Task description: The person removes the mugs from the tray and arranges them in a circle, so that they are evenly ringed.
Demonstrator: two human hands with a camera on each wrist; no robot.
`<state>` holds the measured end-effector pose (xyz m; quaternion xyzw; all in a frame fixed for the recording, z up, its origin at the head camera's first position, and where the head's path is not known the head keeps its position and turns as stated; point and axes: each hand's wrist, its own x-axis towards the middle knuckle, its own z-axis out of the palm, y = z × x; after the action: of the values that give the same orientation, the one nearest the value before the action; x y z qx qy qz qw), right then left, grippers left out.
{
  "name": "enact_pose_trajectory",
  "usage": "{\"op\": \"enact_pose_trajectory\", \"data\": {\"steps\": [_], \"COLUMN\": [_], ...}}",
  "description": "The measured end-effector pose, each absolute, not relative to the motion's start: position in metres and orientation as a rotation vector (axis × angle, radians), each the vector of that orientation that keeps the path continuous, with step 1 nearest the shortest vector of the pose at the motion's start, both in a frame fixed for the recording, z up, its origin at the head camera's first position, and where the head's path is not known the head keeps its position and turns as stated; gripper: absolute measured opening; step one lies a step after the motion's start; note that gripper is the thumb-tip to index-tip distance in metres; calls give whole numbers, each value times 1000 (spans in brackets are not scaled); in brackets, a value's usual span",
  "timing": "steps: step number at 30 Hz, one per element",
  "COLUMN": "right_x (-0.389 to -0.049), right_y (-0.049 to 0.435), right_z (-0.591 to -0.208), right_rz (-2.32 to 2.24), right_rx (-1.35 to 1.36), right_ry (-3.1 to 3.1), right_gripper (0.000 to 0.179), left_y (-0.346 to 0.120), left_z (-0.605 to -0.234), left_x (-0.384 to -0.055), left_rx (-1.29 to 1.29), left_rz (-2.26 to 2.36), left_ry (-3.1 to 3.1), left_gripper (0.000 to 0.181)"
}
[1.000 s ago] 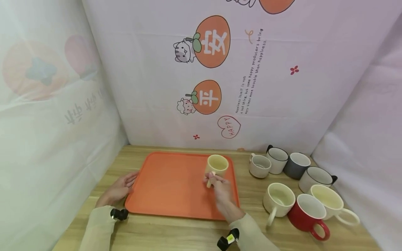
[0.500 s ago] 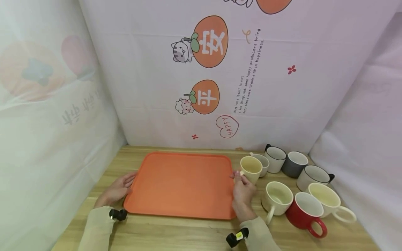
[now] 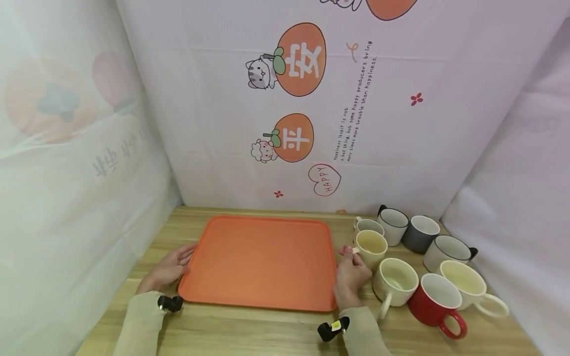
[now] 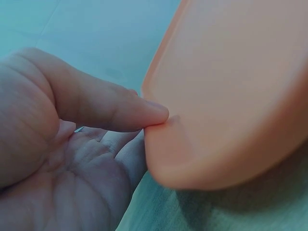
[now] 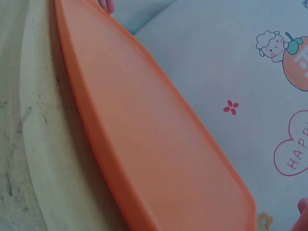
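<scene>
The pale yellow mug (image 3: pixel 373 258) stands upright just right of the orange tray (image 3: pixel 258 262). My right hand (image 3: pixel 351 275) pinches its handle, which points left toward the tray. In the right wrist view only fingertips (image 5: pixel 302 216) show at the right edge, and the mug is out of that view. My left hand (image 3: pixel 166 268) holds the tray's left rim. The left wrist view shows that thumb (image 4: pixel 139 113) over the rim of the tray (image 4: pixel 231 96), with the other fingers outside and partly hidden by it. Nothing lies on the tray.
More mugs crowd the table's right side: a small white cup (image 3: pixel 369 225) behind the held mug, a dark grey mug (image 3: pixel 418 241), white mugs with black handles, a cream mug (image 3: pixel 392 291) close by, a red mug (image 3: pixel 429 309) and another yellow mug (image 3: pixel 465 287). Cloth walls (image 3: pixel 231 163) enclose the table.
The right hand has carried the pale yellow mug off the tray's right side to the right, beside the other mugs. My left hand has stayed at the tray's left rim.
</scene>
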<state>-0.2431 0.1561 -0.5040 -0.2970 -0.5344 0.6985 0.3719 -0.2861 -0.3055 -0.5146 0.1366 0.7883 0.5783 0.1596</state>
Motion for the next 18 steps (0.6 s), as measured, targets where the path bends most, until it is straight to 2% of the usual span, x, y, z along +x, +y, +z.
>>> {"op": "enact_pose_trajectory", "data": {"steps": [18], "right_x": [-251], "right_y": [159], "right_z": [-512], "right_rz": [1823], "right_rx": [-850], "right_ry": [-1245], "right_gripper": [19], "left_y": [-305], "left_z": [-516], "left_x": [-289], "left_rx": [360], "left_rz": [1655], "left_ry": [2256], "left_gripper": [88]}}
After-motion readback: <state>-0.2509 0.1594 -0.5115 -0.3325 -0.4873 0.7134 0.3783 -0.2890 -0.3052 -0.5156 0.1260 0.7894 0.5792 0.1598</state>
